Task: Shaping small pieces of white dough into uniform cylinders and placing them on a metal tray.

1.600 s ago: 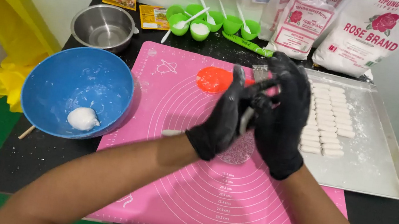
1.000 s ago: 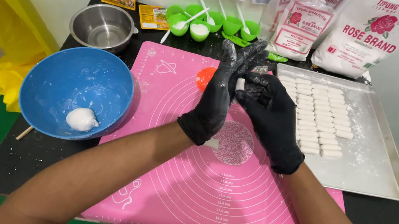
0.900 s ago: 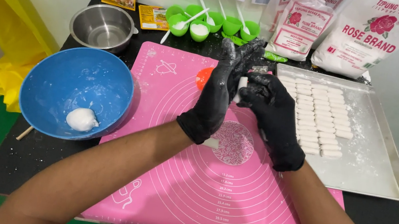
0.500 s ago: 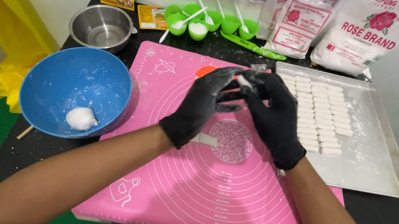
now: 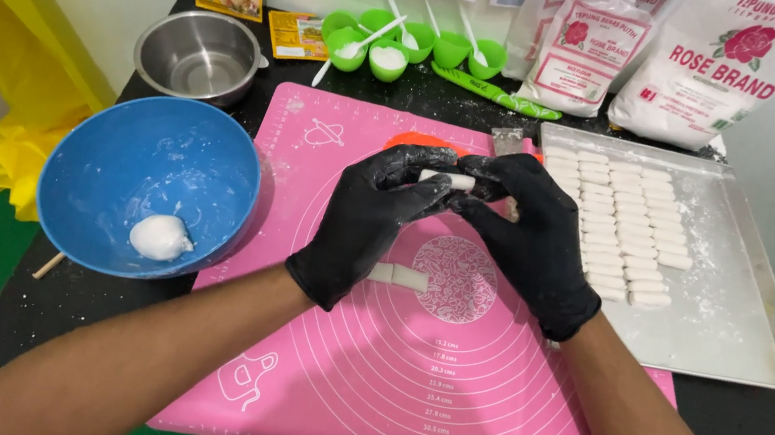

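One small white dough stick (image 5: 446,179) sat between two hands, held up over the top part of the pink mat (image 5: 384,389). It was short, smooth and pale, like a little log. The left hand (image 5: 369,220) and the right hand (image 5: 528,235) each wore one black glove, and their fingertips were curled in and pinched on the stick's two ends. Two more cut dough pieces (image 5: 398,276) lay side by side on the mat, just under the hands. To the right was one metal tray (image 5: 747,319) with many dough sticks (image 5: 624,226) in neat rows (too many to count well). To the left stood one blue bowl (image 5: 128,156) with one white dough lump (image 5: 160,237) inside. Behind it was one steel pot (image 5: 198,55). Five little green cups (image 5: 410,45) sat at the back, beside two white flour bags (image 5: 663,54).
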